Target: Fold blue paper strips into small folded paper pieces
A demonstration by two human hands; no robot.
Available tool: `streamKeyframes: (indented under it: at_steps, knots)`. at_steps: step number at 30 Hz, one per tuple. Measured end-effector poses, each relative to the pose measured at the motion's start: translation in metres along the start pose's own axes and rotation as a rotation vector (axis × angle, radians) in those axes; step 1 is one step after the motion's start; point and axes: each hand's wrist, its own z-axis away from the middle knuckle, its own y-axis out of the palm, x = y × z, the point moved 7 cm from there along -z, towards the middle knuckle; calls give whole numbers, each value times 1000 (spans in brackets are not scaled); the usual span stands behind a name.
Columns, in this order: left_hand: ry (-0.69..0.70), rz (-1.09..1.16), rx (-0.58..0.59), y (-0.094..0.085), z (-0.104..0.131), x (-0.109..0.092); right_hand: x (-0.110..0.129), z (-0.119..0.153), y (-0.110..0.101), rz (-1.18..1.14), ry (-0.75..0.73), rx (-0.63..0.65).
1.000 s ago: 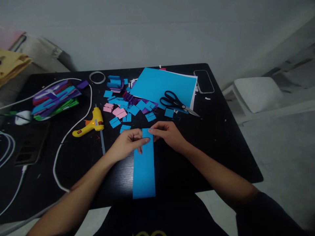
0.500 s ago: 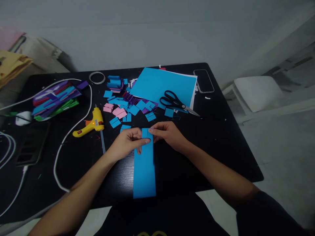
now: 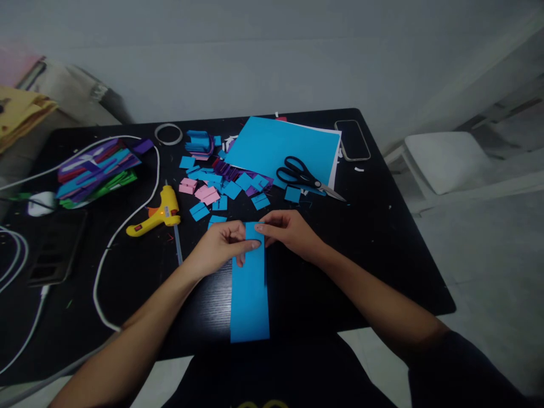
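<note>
Your left grip [image 3: 227, 242] and right grip [image 3: 289, 231] were pinched on the far end of the smooth blue paper strip [image 3: 254, 277], a long rectangle that ran toward you over the black, wood-grained surface [image 3: 212, 311], small paper squares [image 3: 199, 211] scattered beyond

Blue paper strip [image 3: 254, 272], yellow glue gun [image 3: 158, 216]
</note>
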Motion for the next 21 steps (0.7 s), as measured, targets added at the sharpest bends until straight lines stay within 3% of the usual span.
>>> streamKeyframes:
  at_steps: [21]
  knots:
    - [-34,-13,36,-2,1,9,2,-1,-3,60,-68,16]
